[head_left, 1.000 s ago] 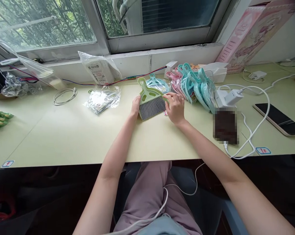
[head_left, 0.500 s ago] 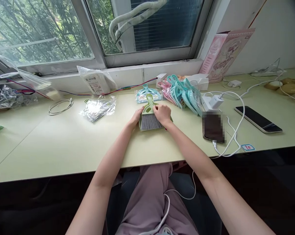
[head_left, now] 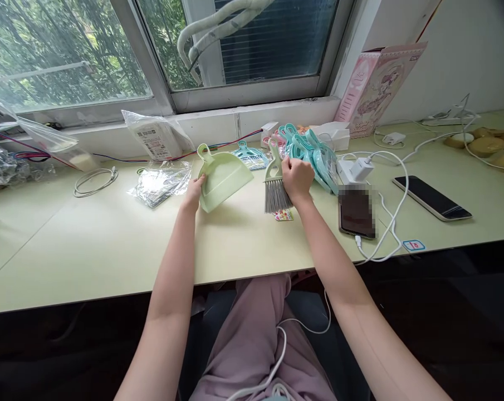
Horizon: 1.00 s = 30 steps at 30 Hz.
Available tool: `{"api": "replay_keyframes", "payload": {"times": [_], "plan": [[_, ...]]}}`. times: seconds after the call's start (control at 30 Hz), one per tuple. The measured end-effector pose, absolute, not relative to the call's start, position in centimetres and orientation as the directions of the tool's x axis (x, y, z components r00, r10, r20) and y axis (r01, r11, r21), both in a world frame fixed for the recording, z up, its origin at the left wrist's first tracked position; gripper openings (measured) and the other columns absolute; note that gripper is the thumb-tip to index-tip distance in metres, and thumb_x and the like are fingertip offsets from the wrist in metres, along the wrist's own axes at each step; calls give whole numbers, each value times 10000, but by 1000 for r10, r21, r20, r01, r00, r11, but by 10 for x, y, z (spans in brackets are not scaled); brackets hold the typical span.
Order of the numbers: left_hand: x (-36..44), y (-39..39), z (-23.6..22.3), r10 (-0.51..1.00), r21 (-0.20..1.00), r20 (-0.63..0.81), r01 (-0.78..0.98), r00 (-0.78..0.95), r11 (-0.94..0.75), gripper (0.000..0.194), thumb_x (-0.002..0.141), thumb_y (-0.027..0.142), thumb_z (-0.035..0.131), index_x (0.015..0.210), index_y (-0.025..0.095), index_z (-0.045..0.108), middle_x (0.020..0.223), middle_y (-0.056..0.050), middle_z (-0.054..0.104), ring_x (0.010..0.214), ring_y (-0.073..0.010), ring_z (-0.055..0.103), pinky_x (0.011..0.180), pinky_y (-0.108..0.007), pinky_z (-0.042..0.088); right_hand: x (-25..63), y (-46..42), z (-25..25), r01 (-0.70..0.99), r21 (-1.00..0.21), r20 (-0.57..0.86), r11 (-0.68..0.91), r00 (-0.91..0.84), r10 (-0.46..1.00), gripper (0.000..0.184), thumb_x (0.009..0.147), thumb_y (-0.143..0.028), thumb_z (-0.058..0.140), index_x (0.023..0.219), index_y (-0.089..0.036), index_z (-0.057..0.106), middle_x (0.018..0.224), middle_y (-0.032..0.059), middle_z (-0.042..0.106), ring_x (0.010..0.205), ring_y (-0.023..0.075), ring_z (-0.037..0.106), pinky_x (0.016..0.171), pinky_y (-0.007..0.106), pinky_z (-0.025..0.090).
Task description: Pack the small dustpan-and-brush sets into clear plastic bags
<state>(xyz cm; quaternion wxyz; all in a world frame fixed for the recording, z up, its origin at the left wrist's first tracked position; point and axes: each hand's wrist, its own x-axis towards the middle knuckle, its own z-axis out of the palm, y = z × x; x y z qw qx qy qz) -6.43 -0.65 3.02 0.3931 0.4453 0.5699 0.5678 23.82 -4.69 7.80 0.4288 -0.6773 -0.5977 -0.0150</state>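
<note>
My left hand [head_left: 193, 191] is closed on the left edge of a light green dustpan [head_left: 225, 177], which is tilted above the table. A small green hand brush [head_left: 277, 195] with grey bristles is held in my right hand [head_left: 297, 177], whose fingers curl in a fist at its side. The brush stands apart from the dustpan, bristles down. Partly behind the bristles lies a small colourful card [head_left: 284, 215]. Just beyond the hands are a blue dustpan-and-brush set [head_left: 252, 156] in clear wrap and a pile of teal ones [head_left: 312, 153].
On the right lie a charging phone [head_left: 356, 211], a white charger [head_left: 360, 169] with looping cable and a dark phone [head_left: 432, 197]. A pink box [head_left: 379, 92] stands at the back right. Plastic packets [head_left: 160, 184] and a coiled cable [head_left: 95, 182] are on the left.
The brush and dustpan, together before, are now apart. My left hand has moved left with the dustpan, my right hand slightly right with the brush. The small card has come into view.
</note>
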Motion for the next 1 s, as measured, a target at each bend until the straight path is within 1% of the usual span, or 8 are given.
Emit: {"api": "replay_keyframes", "payload": {"times": [0.1, 0.23, 0.37, 0.5, 0.63, 0.77, 0.9, 1.0], "plan": [[-81, -12, 31, 963, 925, 61, 378, -262, 44, 301, 782, 452, 654, 764, 153, 675, 725, -58, 672, 751, -215, 625, 715, -309, 481, 244, -40, 64, 930, -366, 408, -26, 185, 894, 435, 990, -312, 394, 898, -93, 759, 922, 201, 731, 897, 274, 687, 791, 340, 481], [-77, -19, 33, 957, 710, 157, 701, -244, 62, 267, 810, 381, 603, 940, 188, 734, 999, -84, 716, 952, -251, 630, 877, -344, 448, 244, -32, 50, 970, -236, 247, -59, 119, 962, 342, 957, -267, 472, 1013, -96, 762, 1062, 217, 727, 1007, 290, 688, 838, 339, 495], [-72, -24, 36, 963, 568, 181, 821, -198, 62, 349, 841, 464, 601, 1044, 203, 714, 1183, -117, 660, 1136, -290, 577, 1001, -380, 396, 248, -34, 53, 960, -276, 248, -52, 123, 961, 293, 947, -203, 489, 1108, -193, 733, 1132, 142, 718, 1029, 261, 677, 857, 339, 497], [-73, -27, 38, 969, 529, 156, 845, -192, 82, 264, 799, 403, 651, 948, 193, 711, 1162, -115, 655, 1080, -291, 599, 986, -384, 403, 252, -39, 58, 967, -248, 255, -63, 128, 958, 307, 922, -179, 544, 1182, -199, 706, 1302, 148, 631, 1131, 278, 620, 897, 362, 484], [-71, -24, 38, 965, 606, 174, 793, -199, 54, 120, 782, 306, 627, 783, 192, 664, 976, -83, 691, 970, -260, 614, 909, -355, 426, 254, -35, 53, 970, -216, 174, -107, 147, 974, 249, 910, -220, 598, 1108, -150, 732, 1266, 175, 646, 1244, 333, 530, 980, 437, 428], [-70, -22, 39, 943, 825, 130, 561, -305, 67, 133, 791, 322, 616, 760, 197, 583, 790, -38, 651, 796, -194, 588, 772, -300, 438, 257, -27, 46, 953, -285, 212, -107, 171, 962, 197, 886, -161, 605, 1034, -144, 735, 1187, 175, 690, 1174, 316, 569, 1004, 467, 385], [-73, -22, 41, 931, 978, 84, 207, -355, -9, 277, 717, 432, 705, 778, 199, 569, 727, -9, 609, 730, -164, 573, 693, -263, 436, 260, -22, 49, 825, -556, 372, 99, 141, 917, 203, 920, -181, 560, 1065, -150, 699, 1112, 147, 720, 1026, 264, 641, 969, 441, 422], [-74, -24, 44, 945, 999, 51, 8, -323, -51, 386, 657, 525, 749, 788, 190, 608, 707, -19, 622, 737, -182, 603, 694, -279, 456, 253, -23, 57, 507, -774, 465, 379, 49, 884, 210, 921, -322, 607, 1049, -175, 686, 1040, 99, 728, 890, 205, 668, 873, 369, 501]]}}
